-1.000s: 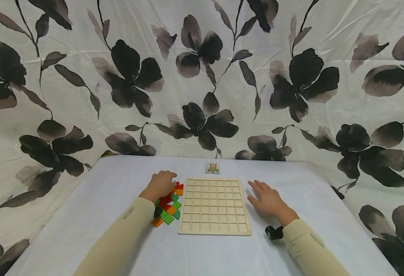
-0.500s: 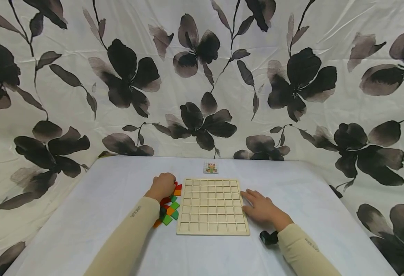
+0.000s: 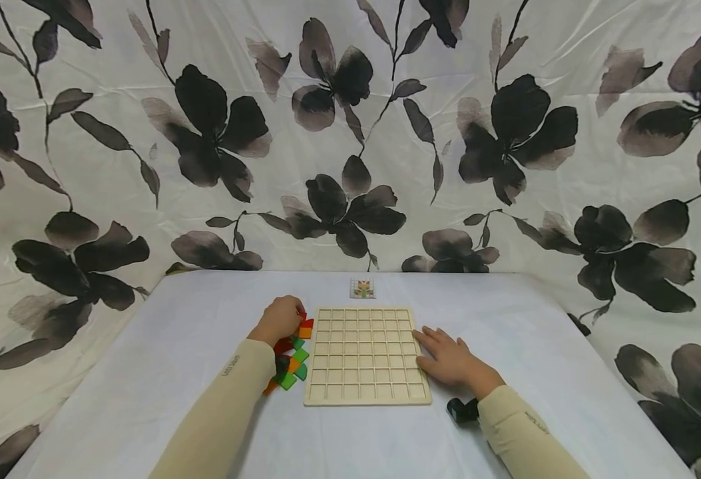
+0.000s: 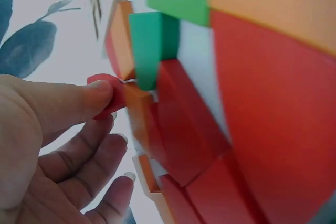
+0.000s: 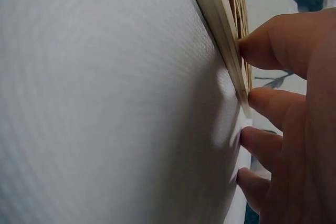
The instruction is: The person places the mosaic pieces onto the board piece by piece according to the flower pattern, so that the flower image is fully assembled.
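Note:
In the left wrist view my left hand pinches a small red block between thumb and index finger, the other fingers loosely bent. The block is at the edge of a pile of red, orange and green wooden blocks, partly hidden by my left arm in the head view. To its right lies a square wooden grid board, its cells bare. My right hand rests at the board's right edge, thumb and index fingertip touching the rim, the other fingers spread on the cloth.
A small card with a coloured pattern lies behind the board. White cloth covers the table. A flower-printed curtain hangs behind the far edge. A black wrist camera sits at the right wrist.
My right hand has moved left from the cloth to the board's edge. My left fingers have come down into the pile and pinched a red block. The view has shifted slightly.

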{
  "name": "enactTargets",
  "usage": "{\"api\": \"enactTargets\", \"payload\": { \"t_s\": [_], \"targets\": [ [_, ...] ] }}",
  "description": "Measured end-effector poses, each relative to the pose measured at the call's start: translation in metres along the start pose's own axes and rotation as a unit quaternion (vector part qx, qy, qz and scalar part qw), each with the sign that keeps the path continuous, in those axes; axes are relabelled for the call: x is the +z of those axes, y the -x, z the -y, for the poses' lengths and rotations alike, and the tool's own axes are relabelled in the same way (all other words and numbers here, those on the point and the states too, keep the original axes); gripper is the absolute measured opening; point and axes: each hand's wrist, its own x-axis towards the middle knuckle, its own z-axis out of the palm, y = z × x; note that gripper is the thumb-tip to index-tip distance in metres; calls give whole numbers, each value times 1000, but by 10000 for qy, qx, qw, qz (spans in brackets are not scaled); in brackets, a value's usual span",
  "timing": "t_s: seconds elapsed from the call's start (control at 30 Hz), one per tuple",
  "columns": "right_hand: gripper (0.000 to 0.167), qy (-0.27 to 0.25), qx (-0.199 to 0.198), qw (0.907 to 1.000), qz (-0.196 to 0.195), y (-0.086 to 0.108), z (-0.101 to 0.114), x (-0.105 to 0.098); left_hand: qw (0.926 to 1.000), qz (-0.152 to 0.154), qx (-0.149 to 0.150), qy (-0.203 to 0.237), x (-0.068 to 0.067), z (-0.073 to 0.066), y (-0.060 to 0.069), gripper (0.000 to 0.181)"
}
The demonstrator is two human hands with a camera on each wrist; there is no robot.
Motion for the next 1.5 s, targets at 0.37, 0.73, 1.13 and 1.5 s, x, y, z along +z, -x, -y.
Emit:
{"api": "enactTargets", "payload": {
  "t_s": [0.37,0.73,1.13,1.5],
  "targets": [
    [58,-27,90,9999,55,-2,0,0,9890,-310,1194,816,1,-23,-1,27],
    [57,-142,59,9999,-5,-1,-2,2,9755,-38,1562,1547,40,-82,-6,3],
    [56,-159,11,9999,-39,0,-1,3,9832,-427,1342,1160,49,-81,-13,7],
    [56,-132,64,9999,-75,0,1,4,9882,-197,1398,592,38,-62,-7,16]
  ]
}}
